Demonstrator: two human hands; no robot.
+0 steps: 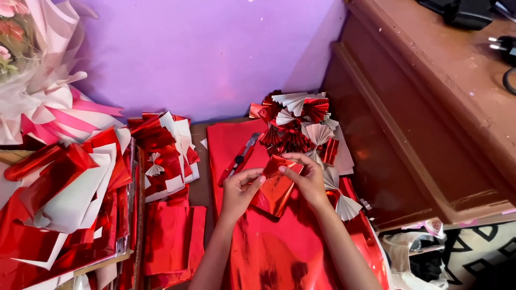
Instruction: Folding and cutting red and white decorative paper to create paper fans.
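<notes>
Red foil square (277,185) pinched shut in both hands, left hand (239,190), right hand (306,180); uneven finger pressure could skew or tear the pleats.

— Where are the arms?

— Both forearms rise from the bottom edge of the view, bare, and lean toward each other so the hands meet near the middle.

— The left hand (240,189)?

— Palm turned inward, wrist slightly bent. Its fingers are curled, with the fingertips (260,180) pointing right and pinched closed on what it holds.

— And the right hand (305,177)?

— A little higher, its back to the camera. The thumb and fingers (285,169) bend leftward and down, also pinched closed, so the two sets of fingertips sit just beside each other.

— Do the hands touch?

— I cannot tell; they are very close at the fingertips, while the wrists stay well apart.
</notes>
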